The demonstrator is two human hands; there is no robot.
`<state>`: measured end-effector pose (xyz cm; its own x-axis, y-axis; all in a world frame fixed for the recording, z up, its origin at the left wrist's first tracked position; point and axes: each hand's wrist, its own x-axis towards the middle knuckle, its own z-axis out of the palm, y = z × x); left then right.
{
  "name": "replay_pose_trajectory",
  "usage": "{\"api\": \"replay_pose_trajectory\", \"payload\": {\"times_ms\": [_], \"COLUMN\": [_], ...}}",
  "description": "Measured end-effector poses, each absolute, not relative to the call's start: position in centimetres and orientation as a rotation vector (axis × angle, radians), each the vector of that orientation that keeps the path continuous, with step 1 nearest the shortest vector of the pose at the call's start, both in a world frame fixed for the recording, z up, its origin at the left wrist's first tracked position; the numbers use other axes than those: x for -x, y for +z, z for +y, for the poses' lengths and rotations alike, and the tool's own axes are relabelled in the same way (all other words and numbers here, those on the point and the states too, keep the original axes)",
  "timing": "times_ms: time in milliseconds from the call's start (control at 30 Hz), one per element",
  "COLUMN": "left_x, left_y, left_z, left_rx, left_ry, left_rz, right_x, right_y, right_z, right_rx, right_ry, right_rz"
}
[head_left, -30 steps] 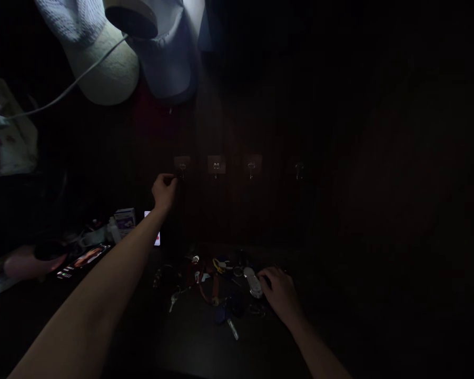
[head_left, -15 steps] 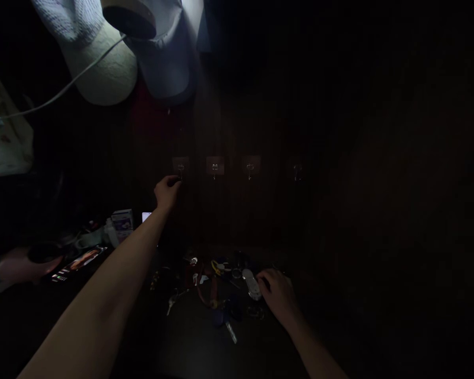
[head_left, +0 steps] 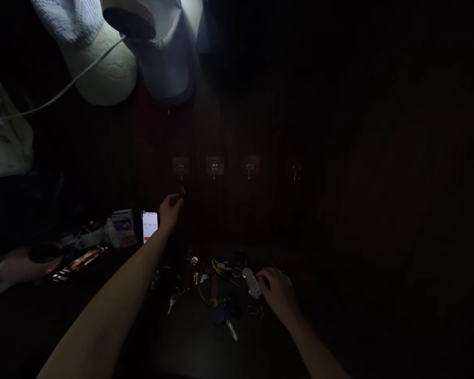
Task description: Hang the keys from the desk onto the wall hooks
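My left hand (head_left: 170, 210) is held up near the dark back panel, just below the leftmost hook (head_left: 181, 169). Its thumb and forefinger are pinched on a small dark object (head_left: 182, 190) with a pale spot, too dim to name. Low on the right, my right hand (head_left: 278, 295) rests on the dark surface, palm down, thumb apart from the bent fingers. Beside its fingertips lies a pale, long oval object (head_left: 252, 283); I cannot tell if they touch. Several keys and small items spread to its left, among them a silver key (head_left: 173, 301) and a reddish strap (head_left: 207, 295).
Further clear-backed hooks (head_left: 215, 167) line the panel. A lit phone (head_left: 150, 226) leans behind my left forearm, near a small box (head_left: 123, 226). Caps (head_left: 102, 73) and a lamp head (head_left: 130, 18) with a white cable (head_left: 79, 76) hang above. A pink object (head_left: 27, 266) sits at left.
My left hand has come down from the leftmost hook, and the small dark object now shows at its fingertips. More of the lit phone is uncovered. My right hand has stayed in place.
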<state>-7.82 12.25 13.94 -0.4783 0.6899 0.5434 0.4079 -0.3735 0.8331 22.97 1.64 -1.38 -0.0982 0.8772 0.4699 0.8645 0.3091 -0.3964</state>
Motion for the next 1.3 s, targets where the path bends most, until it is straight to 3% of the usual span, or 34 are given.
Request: {"api": "replay_pose_trajectory", "payload": {"times_ms": [533, 967, 1300], "left_x": [7.5, 4.4, 3.8], "left_y": [3.1, 0.5, 0.8], "left_z": [7.0, 6.1, 4.7], "left_rx": [-1.455, -2.293, -2.369], "left_ry": [1.6, 1.014, 0.922], "left_rz": [1.654, 1.714, 1.711], "right_x": [-22.7, -22.6, -22.6], "right_y": [-1.2, -1.1, -1.0], "right_z": [1.3, 1.3, 1.0], "right_rx": [1.551, 1.568, 1.535], "right_ry": [-0.002, -0.005, 0.023], "right_rz": [-1.94, -1.954, -1.918]}}
